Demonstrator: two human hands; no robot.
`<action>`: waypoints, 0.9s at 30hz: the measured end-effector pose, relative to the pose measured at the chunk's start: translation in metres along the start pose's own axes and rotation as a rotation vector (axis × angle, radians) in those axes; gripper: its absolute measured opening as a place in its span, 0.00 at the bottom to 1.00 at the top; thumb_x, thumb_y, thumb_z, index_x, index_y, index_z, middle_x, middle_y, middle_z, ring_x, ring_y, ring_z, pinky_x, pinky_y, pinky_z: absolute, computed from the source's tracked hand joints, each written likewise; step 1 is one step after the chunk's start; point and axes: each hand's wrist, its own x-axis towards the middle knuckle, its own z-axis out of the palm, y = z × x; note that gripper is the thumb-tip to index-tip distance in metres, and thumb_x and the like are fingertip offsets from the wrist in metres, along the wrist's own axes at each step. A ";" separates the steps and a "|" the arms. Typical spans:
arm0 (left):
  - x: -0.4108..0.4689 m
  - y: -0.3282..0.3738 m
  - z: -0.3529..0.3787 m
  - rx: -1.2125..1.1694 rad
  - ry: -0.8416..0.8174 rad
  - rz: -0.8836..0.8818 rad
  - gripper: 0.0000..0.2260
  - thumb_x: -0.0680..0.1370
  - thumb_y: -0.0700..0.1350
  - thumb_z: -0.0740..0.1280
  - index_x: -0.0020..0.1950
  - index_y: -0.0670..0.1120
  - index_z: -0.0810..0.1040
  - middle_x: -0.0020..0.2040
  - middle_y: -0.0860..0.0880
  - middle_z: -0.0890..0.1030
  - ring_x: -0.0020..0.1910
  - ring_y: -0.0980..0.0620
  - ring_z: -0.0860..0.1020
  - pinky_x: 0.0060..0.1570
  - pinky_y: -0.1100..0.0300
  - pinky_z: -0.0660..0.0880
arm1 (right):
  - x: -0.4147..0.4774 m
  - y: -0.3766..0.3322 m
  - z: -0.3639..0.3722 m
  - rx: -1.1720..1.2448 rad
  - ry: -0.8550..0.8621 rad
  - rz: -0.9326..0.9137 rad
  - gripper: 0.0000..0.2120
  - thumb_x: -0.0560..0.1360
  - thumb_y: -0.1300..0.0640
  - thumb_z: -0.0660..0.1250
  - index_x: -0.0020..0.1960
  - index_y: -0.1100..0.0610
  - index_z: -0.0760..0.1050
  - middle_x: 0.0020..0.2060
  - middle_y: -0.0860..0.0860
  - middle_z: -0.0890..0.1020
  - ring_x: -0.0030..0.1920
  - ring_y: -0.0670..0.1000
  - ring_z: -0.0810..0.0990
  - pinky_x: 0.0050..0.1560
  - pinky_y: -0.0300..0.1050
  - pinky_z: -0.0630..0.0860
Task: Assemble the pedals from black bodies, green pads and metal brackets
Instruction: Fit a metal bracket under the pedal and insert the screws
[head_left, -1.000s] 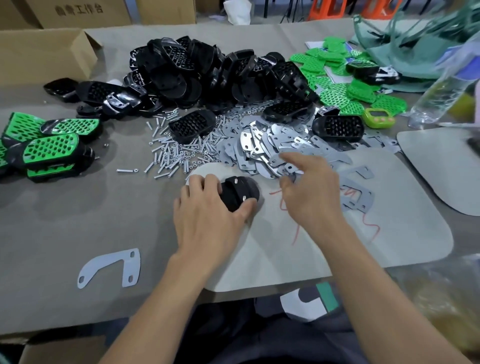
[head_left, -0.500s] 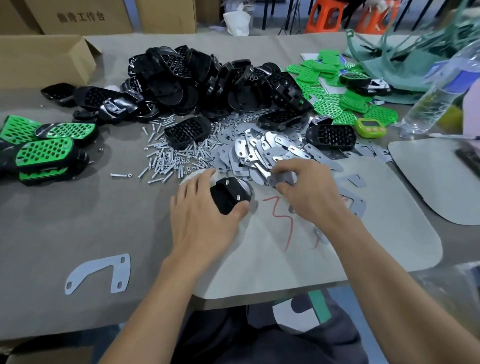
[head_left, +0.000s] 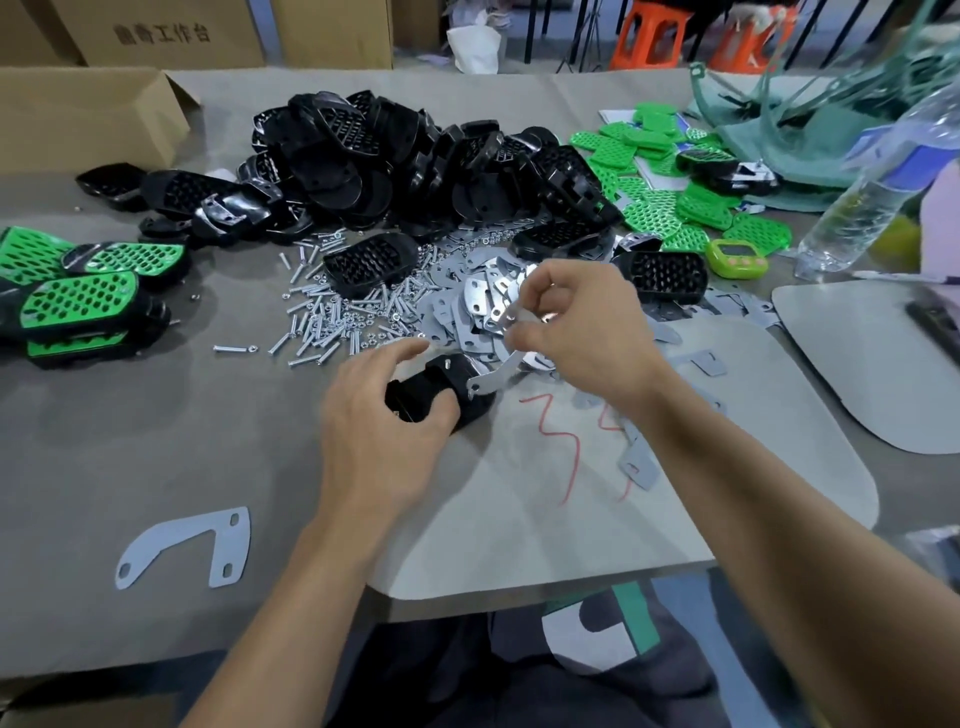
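My left hand (head_left: 382, 431) grips a black pedal body (head_left: 441, 389) lying on the table in front of me. My right hand (head_left: 582, 338) pinches a metal bracket (head_left: 496, 371) lifted off the pile, its lower end hanging over the body's right edge. Behind lie a heap of metal brackets (head_left: 467, 312), a scatter of screws (head_left: 332, 322), a big pile of black bodies (head_left: 415, 161) and green pads (head_left: 654, 208) at the back right. Assembled green-and-black pedals (head_left: 78, 306) lie at the left.
A loose bracket (head_left: 187, 545) lies near the front left edge. A grey mat (head_left: 649, 493) with red marks is under my hands, another grey mat (head_left: 862, 364) to the right. A water bottle (head_left: 872, 192), a green timer (head_left: 735, 258) and a cardboard box (head_left: 88, 119) stand around.
My right hand has picked a bracket out of the pile and raised it over the black body. My left hand has kept hold of the body.
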 end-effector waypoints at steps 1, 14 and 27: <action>-0.003 0.002 0.000 0.030 0.078 0.117 0.16 0.72 0.50 0.70 0.59 0.54 0.82 0.54 0.63 0.79 0.58 0.57 0.73 0.64 0.49 0.73 | 0.001 -0.005 -0.003 0.035 -0.032 0.015 0.08 0.68 0.62 0.78 0.40 0.56 0.78 0.31 0.49 0.84 0.26 0.45 0.72 0.28 0.36 0.67; 0.013 0.014 -0.028 -0.556 0.004 -0.284 0.11 0.69 0.45 0.76 0.48 0.60 0.88 0.38 0.49 0.87 0.37 0.52 0.84 0.43 0.58 0.80 | -0.007 -0.015 0.010 0.354 -0.125 0.172 0.08 0.76 0.62 0.71 0.38 0.57 0.81 0.34 0.60 0.85 0.31 0.51 0.80 0.33 0.43 0.75; 0.020 -0.003 -0.035 0.145 -0.018 -0.305 0.04 0.69 0.58 0.73 0.36 0.62 0.84 0.28 0.65 0.80 0.35 0.65 0.79 0.28 0.64 0.67 | 0.002 -0.002 0.048 -0.123 -0.075 0.126 0.10 0.73 0.56 0.73 0.33 0.51 0.83 0.22 0.43 0.79 0.22 0.41 0.72 0.22 0.28 0.65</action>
